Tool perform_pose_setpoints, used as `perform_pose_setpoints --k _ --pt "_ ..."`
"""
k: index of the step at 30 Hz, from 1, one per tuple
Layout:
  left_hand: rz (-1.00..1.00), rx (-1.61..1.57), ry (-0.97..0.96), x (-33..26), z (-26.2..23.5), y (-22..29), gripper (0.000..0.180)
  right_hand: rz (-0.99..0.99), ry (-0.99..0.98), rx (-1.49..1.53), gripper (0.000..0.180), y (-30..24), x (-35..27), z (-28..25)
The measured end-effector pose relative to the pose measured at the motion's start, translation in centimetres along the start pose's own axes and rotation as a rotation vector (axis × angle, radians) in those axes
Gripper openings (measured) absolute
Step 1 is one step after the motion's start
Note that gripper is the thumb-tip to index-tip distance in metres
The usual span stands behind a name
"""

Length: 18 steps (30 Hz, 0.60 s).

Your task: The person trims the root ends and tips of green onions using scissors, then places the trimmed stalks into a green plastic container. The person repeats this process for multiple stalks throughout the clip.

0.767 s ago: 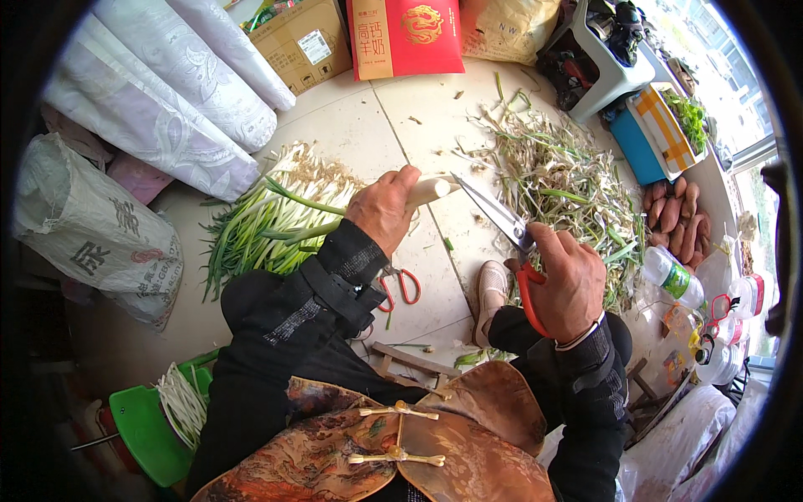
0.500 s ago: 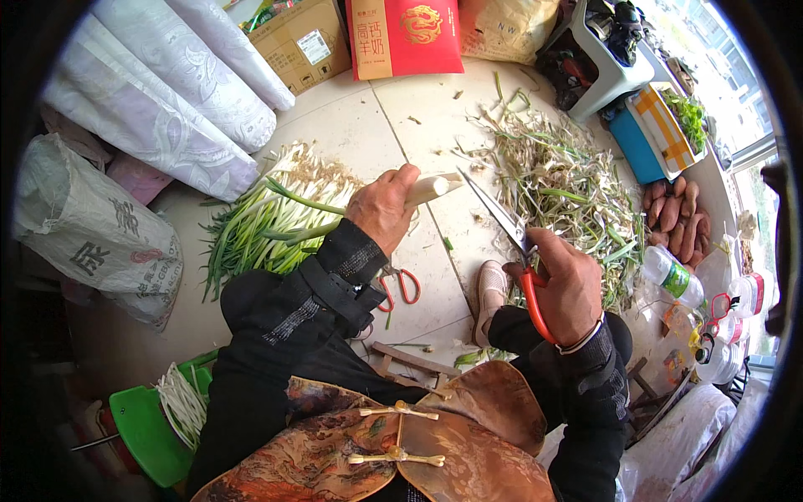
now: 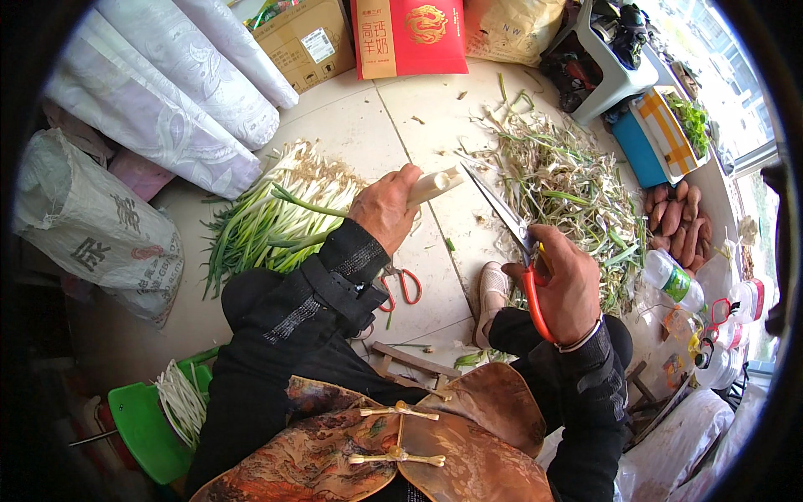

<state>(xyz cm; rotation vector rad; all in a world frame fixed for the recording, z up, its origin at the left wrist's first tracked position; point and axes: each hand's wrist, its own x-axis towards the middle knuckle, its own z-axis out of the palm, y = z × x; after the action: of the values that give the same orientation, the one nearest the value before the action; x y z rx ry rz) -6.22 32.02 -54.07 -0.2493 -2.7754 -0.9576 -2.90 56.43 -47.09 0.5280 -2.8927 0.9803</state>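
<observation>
Where my left hand (image 3: 386,209) closes: fingers curled firmly round a thick, round, white leek-like stalk (image 3: 428,189) just above the centre of the frame, its blunt end pointing right.
Right hand: mine too, right of centre; this right hand (image 3: 569,280) is wrapped around the red-handled metal scissors (image 3: 505,209), thumb side toward the blades.
Blades: aimed up and left, tips just beside the stalk's pale end; I cannot tell whether they touch it.
Green leaves: two long, smooth green leaves (image 3: 294,201) trail left of my left hand, over the bundle.
Bundle: slender white-and-green onions with fibrous roots (image 3: 280,213), spread on the pale tiled floor (image 3: 351,109), left of centre.
Trimmings: a loose heap of dry, whitish-green peelings (image 3: 573,184), right of centre.
Spare pair: orange-red looped scissor handles (image 3: 410,287) lie below my left wrist, partly hidden by my sleeve.
Lower left: a bright green plastic piece (image 3: 138,431) beside a bunch of thin whitish stalks (image 3: 182,402).
Right edge: reddish-brown, oblong sweet potatoes (image 3: 672,219), piled below a blue tub (image 3: 640,155).
</observation>
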Motion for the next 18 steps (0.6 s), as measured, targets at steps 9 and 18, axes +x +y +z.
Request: perform_pose_setpoints --k 9,18 --pt "-0.193 -0.165 -0.141 0.28 -0.13 0.63 0.029 -0.081 -0.036 -0.049 0.039 0.07 -0.13 0.79" --pt "-0.195 -0.204 -0.168 -0.02 0.30 0.60 0.030 -0.025 -0.019 -0.024 0.038 -0.23 -0.09 0.86"
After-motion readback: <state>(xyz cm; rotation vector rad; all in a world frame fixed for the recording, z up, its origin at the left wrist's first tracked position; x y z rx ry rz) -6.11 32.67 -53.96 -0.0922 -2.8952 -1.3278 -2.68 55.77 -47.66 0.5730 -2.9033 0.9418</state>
